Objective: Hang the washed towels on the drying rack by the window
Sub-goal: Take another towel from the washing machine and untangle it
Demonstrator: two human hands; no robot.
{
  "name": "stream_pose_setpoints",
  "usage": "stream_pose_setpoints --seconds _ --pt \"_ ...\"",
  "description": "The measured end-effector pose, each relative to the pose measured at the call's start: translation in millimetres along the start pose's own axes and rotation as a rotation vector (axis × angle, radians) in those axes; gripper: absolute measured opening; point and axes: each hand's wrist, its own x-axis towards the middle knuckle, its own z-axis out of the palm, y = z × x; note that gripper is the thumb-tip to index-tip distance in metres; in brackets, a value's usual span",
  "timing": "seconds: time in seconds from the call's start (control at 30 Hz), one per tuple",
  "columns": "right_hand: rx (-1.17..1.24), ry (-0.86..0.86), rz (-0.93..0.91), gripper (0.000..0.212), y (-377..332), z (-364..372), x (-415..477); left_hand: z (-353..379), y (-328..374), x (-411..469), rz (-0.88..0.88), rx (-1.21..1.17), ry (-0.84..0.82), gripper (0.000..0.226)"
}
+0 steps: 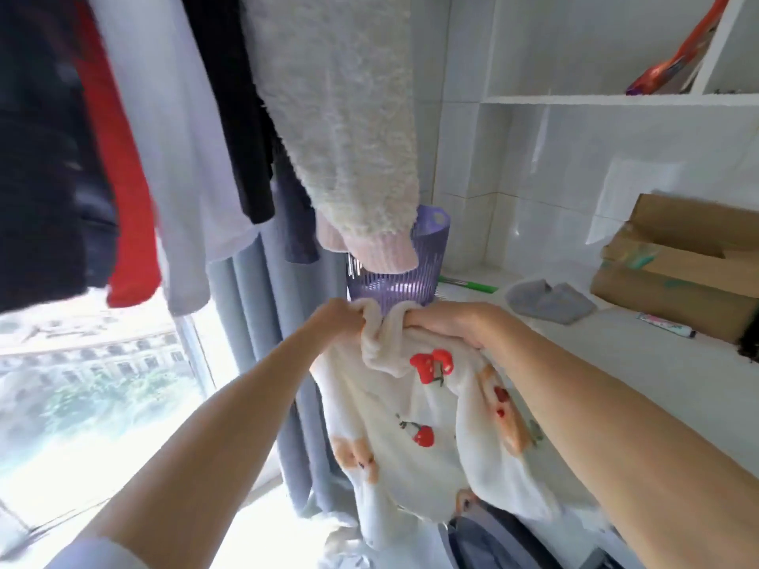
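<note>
**A:** What are your hands doing?

**B:** Your left hand (343, 318) and your right hand (447, 324) are close together. Both are clenched on the bunched top edge of the white fleecy towel printed with red cherries (410, 425), and the folds hide your fingertips.

**A:** Where is the towel?

**B:** It hangs from your grip between your forearms, beside the grey pleated curtain (250, 322). Its lower end blurs out near the bottom edge, over something dark I can't identify.

**A:** And past your knuckles?

**B:** The purple slotted plastic basket (427, 256) sits just beyond them. Its upper left part is hidden by the cuff of a cream fluffy garment (345, 117) hanging in front of it.

**A:** Hanging from what?

**B:** You can't tell. The frame cuts off its top, and the tops of the red garment (119, 178) and the other clothes to its left.

**A:** To your right?

**B:** There's a white worktop (616, 363) carrying a crumpled grey cloth (550, 301). A thin green stick (472, 285) lies partly behind the basket, and a brown cardboard box (677, 260) is clipped by the right edge. The window (82, 384) on your left is washed out by glare.
</note>
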Motion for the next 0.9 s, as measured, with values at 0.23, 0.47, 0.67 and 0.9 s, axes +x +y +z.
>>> stream_pose_setpoints --seconds 0.23,0.47,0.67,0.9 --pt "-0.219 -0.161 -0.16 0.042 -104 155 -11 -99 -161 -100 -0.225 -0.107 0.195 0.041" --pt "-0.246 -0.249 -0.314 0.031 -202 326 -50 -199 -301 -228 -0.41 -0.106 0.351 0.034" --pt "-0.122 -0.218 -0.626 0.026 -275 453 -93 -274 -396 -344 -0.399 -0.183 0.493 0.018" --pt "-0.32 -0.451 -0.903 0.011 -342 563 -134 -335 -490 -452 -0.439 -0.02 0.284 0.036"
